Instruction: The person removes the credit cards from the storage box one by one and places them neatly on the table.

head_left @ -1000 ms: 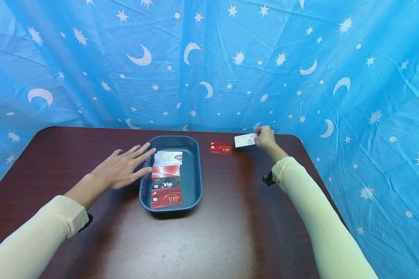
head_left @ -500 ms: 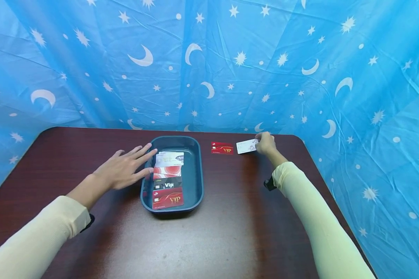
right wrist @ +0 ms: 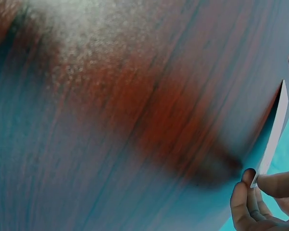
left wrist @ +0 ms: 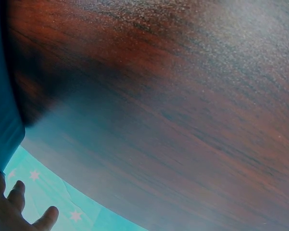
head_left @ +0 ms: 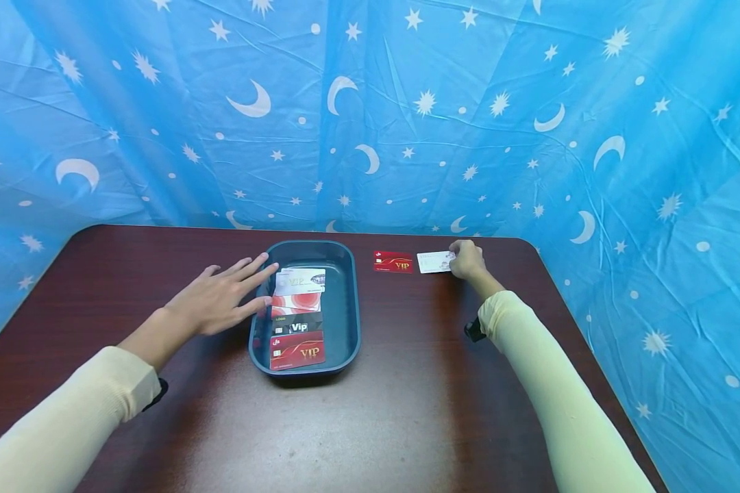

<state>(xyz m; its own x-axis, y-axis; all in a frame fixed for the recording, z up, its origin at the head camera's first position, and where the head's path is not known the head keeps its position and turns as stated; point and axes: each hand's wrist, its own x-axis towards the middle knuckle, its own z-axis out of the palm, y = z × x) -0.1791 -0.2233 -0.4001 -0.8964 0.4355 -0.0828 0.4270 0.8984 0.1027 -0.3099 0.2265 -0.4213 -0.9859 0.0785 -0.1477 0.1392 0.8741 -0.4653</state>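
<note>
My right hand [head_left: 468, 260] pinches a white card [head_left: 434, 261] by its right end, just right of a red VIP card [head_left: 393, 261] on the table. In the right wrist view, thumb and fingers grip the white card [right wrist: 273, 134] at one end, and its near edge looks slightly raised off the tabletop. My left hand [head_left: 218, 298] is spread with straight fingers on the left rim of a dark blue tray [head_left: 350, 308]. Inside the tray lies an overlapping column of cards: white [head_left: 302, 280], red-and-white [head_left: 297, 302], black Vip [head_left: 297, 323] and red VIP [head_left: 297, 350].
The tray stands on a dark brown wooden table [head_left: 395, 411]. A blue curtain [head_left: 370, 103] with white moons and stars hangs behind the table's far edge and along its right side. The red card and the white card lie near that far edge.
My right hand has come down a little with the white card, which is now more level and in line with the red card. The left hand stays on the tray rim.
</note>
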